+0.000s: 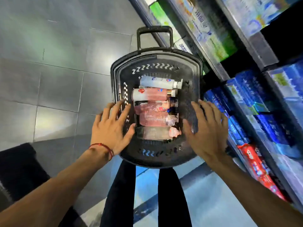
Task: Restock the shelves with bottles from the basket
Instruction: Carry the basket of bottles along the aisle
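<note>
A black plastic basket (155, 57) stands on the floor in front of me, its pull handle (155, 31) up at the far side. Several pump bottles lie side by side in it: a white one (157, 82) at the far end, pink ones (150, 94) in the middle and a paler one (155, 133) nearest me. My left hand (111, 128) hovers with spread fingers over the basket's left rim. My right hand (207, 128) is spread over the right rim. Neither hand holds anything.
Dark shelves (255, 46) run along the right, packed with green and white boxes (211, 35) above, blue packs (255, 95) lower down and red packs (257, 171) nearest me. Grey floor tiles (57, 71) lie to the left. My dark trouser legs (170, 199) stand just behind the basket.
</note>
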